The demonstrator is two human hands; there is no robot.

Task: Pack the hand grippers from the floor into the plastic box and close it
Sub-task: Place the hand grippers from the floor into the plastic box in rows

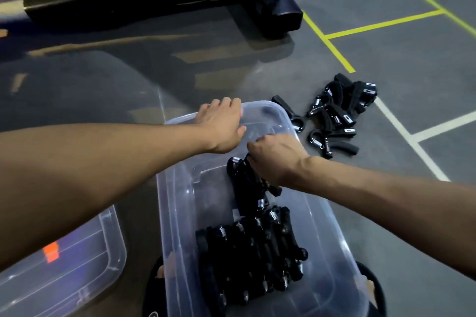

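Observation:
A clear plastic box (164,203) stands on the grey floor in front of me. Several black hand grippers (247,252) with steel springs lie in a row inside its near half. My right hand (278,159) is inside the box, shut on a black hand gripper (244,177) held above the row. My left hand (221,126) rests on the box's far rim, fingers curled over the edge. A pile of several more hand grippers (337,113) lies on the floor to the right of the box.
The clear lid (64,273) with an orange tab lies on the floor at lower left. A black machine base (273,8) stands beyond the box. Yellow and white lines cross the floor at right. Black sandals show under the box's near end.

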